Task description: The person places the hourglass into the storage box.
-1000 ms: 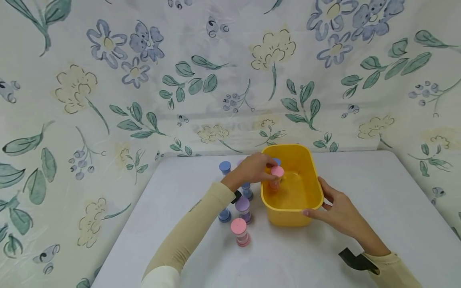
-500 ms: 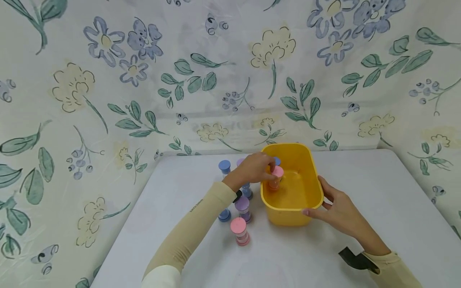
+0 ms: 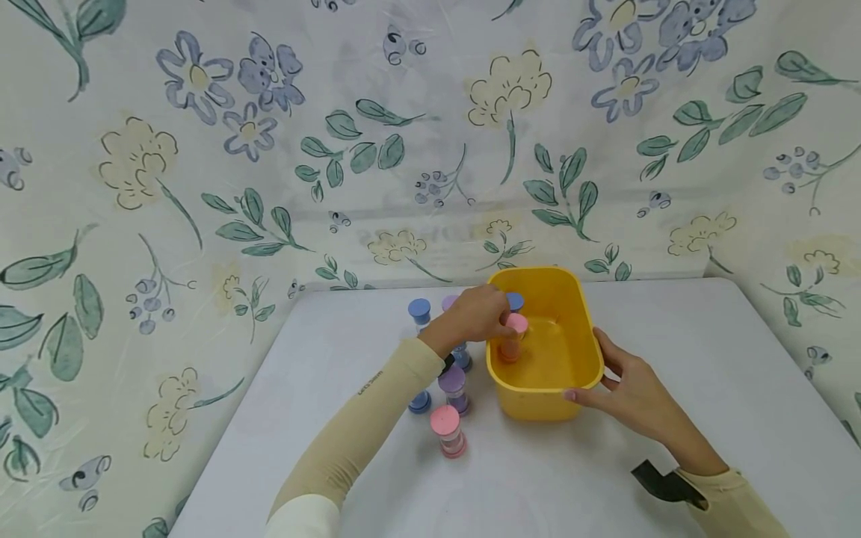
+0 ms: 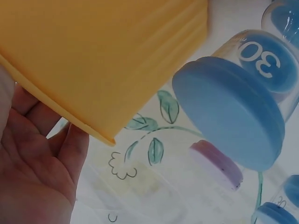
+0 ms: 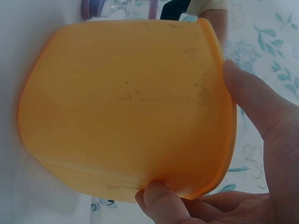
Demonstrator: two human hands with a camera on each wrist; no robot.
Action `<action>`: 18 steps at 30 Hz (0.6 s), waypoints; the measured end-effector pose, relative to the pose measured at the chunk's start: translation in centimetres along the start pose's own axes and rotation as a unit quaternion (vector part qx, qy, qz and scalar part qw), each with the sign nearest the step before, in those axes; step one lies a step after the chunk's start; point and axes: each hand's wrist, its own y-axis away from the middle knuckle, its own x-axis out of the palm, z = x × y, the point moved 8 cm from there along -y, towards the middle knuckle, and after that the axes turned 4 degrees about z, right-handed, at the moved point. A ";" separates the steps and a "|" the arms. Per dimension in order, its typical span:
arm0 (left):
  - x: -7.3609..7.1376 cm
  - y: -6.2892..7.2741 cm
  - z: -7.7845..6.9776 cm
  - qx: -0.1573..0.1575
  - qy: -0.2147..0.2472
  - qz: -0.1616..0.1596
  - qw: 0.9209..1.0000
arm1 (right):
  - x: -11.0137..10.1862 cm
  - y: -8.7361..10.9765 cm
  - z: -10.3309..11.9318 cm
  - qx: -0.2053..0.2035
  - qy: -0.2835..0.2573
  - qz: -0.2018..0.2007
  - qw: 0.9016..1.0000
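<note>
Inside the yellow bin (image 3: pixel 541 407), toward its left wall, the left hand (image 3: pixel 480 312) pinches a pink timer (image 3: pixel 516 323) between thumb and fingers, though the fingertips are mostly hidden from me. Just behind that timer shows a blue cap (image 3: pixel 515 300), also within the bin. Across the near right corner, the right hand (image 3: pixel 635 394) grips the bin, thumb on the rim and fingers against the outside of the right wall. Left of the bin, blue timers (image 3: pixel 419 308) and purple timers (image 3: pixel 453 379) stand on the white table (image 3: pixel 336 359), some partly covered by the left arm, with another pink one nearest the person. Floral cloth (image 3: pixel 255 172) rises behind everything.
</note>
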 end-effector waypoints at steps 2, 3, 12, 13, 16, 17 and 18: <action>0.0 0.0 -0.1 0.001 -0.008 0.005 1.000 | 0.0 0.0 0.0 -0.001 0.001 0.000 1.000; 0.0 0.1 -0.2 0.001 -0.010 0.008 1.000 | 0.0 0.0 0.0 -0.001 0.001 0.000 1.000; -0.1 0.2 -0.5 -0.005 -0.023 0.026 0.999 | 0.0 0.0 0.1 -0.004 0.002 -0.002 1.000; -0.1 0.2 -0.5 -0.005 -0.023 0.027 0.999 | 0.0 0.0 0.1 -0.005 0.002 -0.002 1.000; -0.1 0.2 -0.6 -0.007 -0.022 0.032 0.999 | 0.0 0.1 0.1 -0.005 0.002 -0.003 1.000; -0.1 0.2 -0.6 -0.010 -0.017 0.034 0.999 | 0.0 0.1 0.1 -0.005 0.001 -0.002 1.000; 0.0 0.2 -0.5 -0.014 -0.012 0.036 0.999 | 0.0 0.1 0.1 -0.006 0.001 -0.002 1.000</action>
